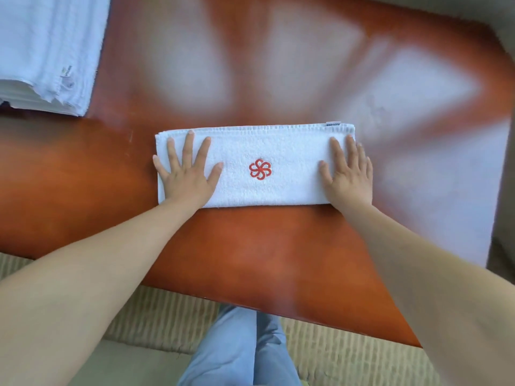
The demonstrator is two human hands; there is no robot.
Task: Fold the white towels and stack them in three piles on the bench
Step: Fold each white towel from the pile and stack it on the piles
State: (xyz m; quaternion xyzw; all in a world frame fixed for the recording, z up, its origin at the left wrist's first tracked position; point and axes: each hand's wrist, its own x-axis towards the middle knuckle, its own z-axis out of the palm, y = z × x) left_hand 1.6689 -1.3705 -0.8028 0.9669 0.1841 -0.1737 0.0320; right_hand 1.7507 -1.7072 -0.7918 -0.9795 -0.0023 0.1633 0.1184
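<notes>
A white towel (281,151), folded into a long strip with a red flower emblem in its middle, lies flat on the glossy reddish-brown bench (250,246). My left hand (187,174) rests flat on the towel's left end with its fingers spread. On the right end, my right hand (349,174) lies palm down with straight fingers. Neither hand grips the cloth. A small label shows at the towel's far right corner.
A pile of white towels (47,51) sits on the bench at the far left corner. Bright window reflections cover the far and right parts of the bench top. Striped carpet (167,324) and my blue trouser legs show below the near edge.
</notes>
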